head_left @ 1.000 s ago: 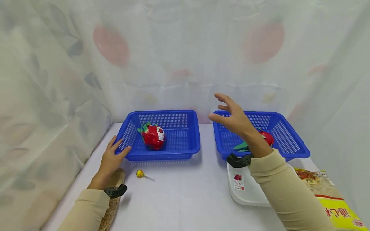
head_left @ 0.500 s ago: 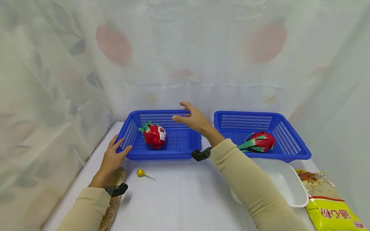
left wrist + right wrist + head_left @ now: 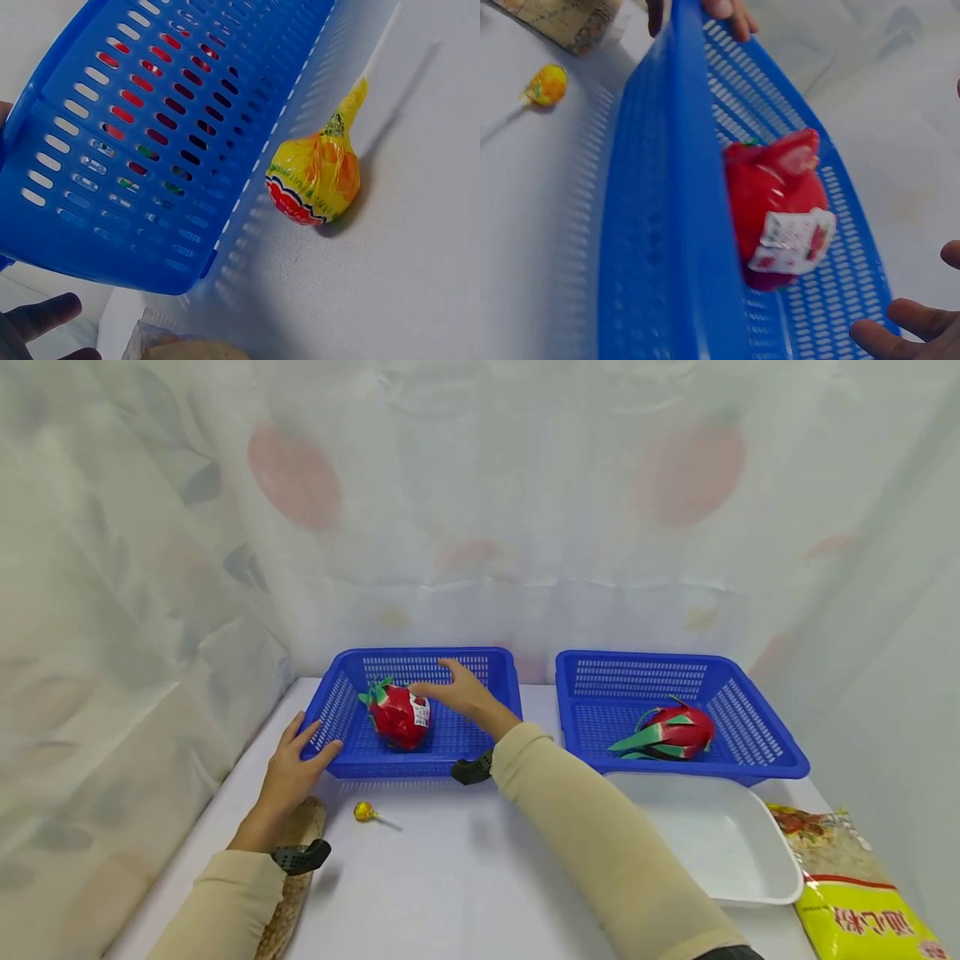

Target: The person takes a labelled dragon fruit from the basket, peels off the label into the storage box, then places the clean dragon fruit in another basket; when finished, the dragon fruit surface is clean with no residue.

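Observation:
My left hand (image 3: 292,768) rests its spread fingers on the near left corner of a blue perforated basket (image 3: 427,770). Inside that basket lies a red dragon fruit (image 3: 393,722) with green leaf tips and a white label (image 3: 791,244). Over the basket my right hand (image 3: 467,695) reaches in from the right, thumb and fingers parted and holding nothing. Its thumb overlaps the fruit's label in the head view; in the right wrist view the fingers (image 3: 907,322) show apart from the fruit. A yellow-wrapped lollipop (image 3: 315,176) lies on the table in front of the basket.
A second blue basket (image 3: 776,727) at the right holds another dragon fruit (image 3: 686,732) with long green leaves. In front stand a white tub (image 3: 720,839) and a yellow food bag (image 3: 862,893). A brown bag (image 3: 288,902) lies under my left forearm. Curtains (image 3: 480,510) enclose the table.
My right hand has moved left from above the right basket and lowered over the dragon fruit in the left basket. My left hand stays at the basket corner.

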Motion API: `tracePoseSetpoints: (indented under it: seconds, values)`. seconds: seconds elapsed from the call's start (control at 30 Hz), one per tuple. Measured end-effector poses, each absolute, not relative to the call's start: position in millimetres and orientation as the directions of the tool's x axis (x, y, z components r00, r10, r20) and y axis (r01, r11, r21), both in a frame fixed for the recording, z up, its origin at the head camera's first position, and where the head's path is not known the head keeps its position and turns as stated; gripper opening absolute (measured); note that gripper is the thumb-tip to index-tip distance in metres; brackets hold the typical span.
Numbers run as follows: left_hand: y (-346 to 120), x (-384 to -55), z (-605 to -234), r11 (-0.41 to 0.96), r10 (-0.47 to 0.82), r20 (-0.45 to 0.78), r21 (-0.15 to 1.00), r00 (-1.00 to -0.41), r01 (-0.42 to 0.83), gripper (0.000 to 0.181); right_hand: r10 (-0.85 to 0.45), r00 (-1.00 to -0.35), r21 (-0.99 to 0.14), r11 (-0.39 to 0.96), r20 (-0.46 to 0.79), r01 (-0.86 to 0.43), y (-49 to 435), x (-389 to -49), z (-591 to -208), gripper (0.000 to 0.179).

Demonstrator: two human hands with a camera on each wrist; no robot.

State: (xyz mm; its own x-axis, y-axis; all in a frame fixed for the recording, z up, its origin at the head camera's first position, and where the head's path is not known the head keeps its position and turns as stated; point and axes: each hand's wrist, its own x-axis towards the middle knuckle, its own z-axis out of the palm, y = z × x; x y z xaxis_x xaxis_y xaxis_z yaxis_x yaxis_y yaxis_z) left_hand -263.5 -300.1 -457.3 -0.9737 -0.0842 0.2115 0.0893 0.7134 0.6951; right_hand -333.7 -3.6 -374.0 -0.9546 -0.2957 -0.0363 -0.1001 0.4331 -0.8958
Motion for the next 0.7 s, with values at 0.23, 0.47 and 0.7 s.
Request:
tracePoseSetpoints:
  seconds: [0.23,0.47,0.7]
  values:
    - [-300.1,-264.0,-459.4,0.724,-0.082,0.228,0.683,-0.97,0.099,0.08,-0.254,-0.953,-0.906,0.421,-0.164,0.043,-20.7,-334.1,-385.1,0.095]
    - [-298.3,-262.1,-458.4,0.717,-0.094,0.243,0.69,-0.965,0.104,0.079,-0.227,-0.937,-0.912,0.373,-0.266,0.169,-34.5,-336.3,-398.5,0.098]
    - [-296.3,-260.1,-458.9,0.718,-0.099,0.237,0.69,-0.967,0.096,0.079,-0.219,-0.925,-0.914,0.337,-0.311,0.227,-45.2,-338.0,-405.4,0.101]
